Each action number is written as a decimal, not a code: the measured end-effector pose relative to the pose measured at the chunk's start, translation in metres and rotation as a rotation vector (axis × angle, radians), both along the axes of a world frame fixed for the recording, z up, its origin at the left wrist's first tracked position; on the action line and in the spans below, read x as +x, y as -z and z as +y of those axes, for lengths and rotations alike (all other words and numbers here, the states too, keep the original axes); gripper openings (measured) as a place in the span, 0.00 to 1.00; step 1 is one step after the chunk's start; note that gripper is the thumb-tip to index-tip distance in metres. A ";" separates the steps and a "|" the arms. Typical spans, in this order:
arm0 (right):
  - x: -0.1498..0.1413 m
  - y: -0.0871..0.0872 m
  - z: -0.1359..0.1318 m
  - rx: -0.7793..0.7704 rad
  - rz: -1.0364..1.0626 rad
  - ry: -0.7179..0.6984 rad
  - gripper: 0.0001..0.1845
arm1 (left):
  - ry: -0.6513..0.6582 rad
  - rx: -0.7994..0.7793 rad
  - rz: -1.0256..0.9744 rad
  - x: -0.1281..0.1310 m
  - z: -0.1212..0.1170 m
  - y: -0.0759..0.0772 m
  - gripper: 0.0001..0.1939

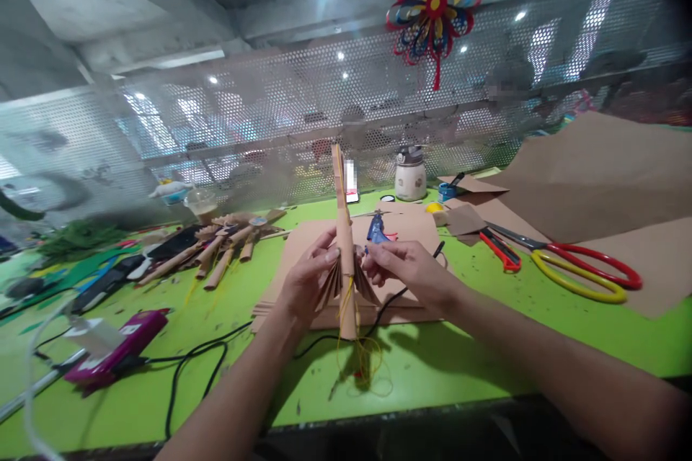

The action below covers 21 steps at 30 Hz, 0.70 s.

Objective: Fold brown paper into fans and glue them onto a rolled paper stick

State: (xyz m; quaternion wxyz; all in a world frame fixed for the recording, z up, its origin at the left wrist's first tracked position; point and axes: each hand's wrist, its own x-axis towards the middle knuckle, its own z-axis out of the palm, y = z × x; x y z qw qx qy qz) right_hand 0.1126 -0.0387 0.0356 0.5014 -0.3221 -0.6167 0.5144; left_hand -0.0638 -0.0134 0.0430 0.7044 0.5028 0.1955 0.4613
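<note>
My left hand [311, 275] grips a rolled brown paper tube [347, 252] with pleated paper [331, 287] fanning out on both sides. A folded paper strip [338, 173] rises from the tube's top. Yellow string [346, 302] is tied around the tube, its loose end hanging in loops below. Close against the tube's right side, my right hand [403, 266] is closed in a pinch; a small blue bit shows at its fingertips, too small to name. Just behind the right hand lies a blue glue gun [377, 227] on stacked brown paper [305, 238].
To the right lie large red-and-yellow-handled scissors [573, 270], a red utility knife [501, 251] and brown paper sheets [584, 180]. Paper figures [227, 245] lie at left, beyond a purple power strip [119, 349]. A white bottle [410, 176] stands behind. Black cables [197, 353] cross the table.
</note>
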 end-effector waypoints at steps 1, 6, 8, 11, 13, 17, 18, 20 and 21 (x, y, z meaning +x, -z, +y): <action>0.000 0.000 0.000 -0.017 0.034 -0.002 0.25 | 0.010 0.006 -0.008 0.000 0.001 0.000 0.28; 0.000 -0.002 -0.001 0.012 0.023 0.001 0.24 | 0.034 0.001 -0.008 -0.003 0.004 0.004 0.29; 0.000 -0.002 -0.003 0.066 -0.050 0.003 0.23 | 0.020 0.001 0.002 -0.002 0.005 0.005 0.31; -0.001 0.001 -0.004 0.121 -0.144 0.033 0.19 | -0.001 0.005 0.013 -0.001 0.005 0.006 0.33; -0.003 0.003 -0.004 0.106 -0.138 0.038 0.16 | 0.002 0.002 0.010 0.000 0.005 0.006 0.33; -0.005 0.006 -0.004 0.028 -0.007 -0.031 0.14 | 0.022 -0.009 0.016 0.003 0.004 0.005 0.32; -0.005 0.007 -0.004 -0.003 0.021 -0.045 0.15 | 0.027 -0.005 0.015 0.003 0.004 0.005 0.32; -0.005 0.009 -0.003 -0.086 0.074 -0.074 0.15 | 0.035 0.011 0.002 0.003 0.003 0.005 0.32; -0.005 0.010 -0.003 -0.135 0.104 -0.096 0.15 | 0.035 0.017 -0.006 0.003 0.003 0.006 0.32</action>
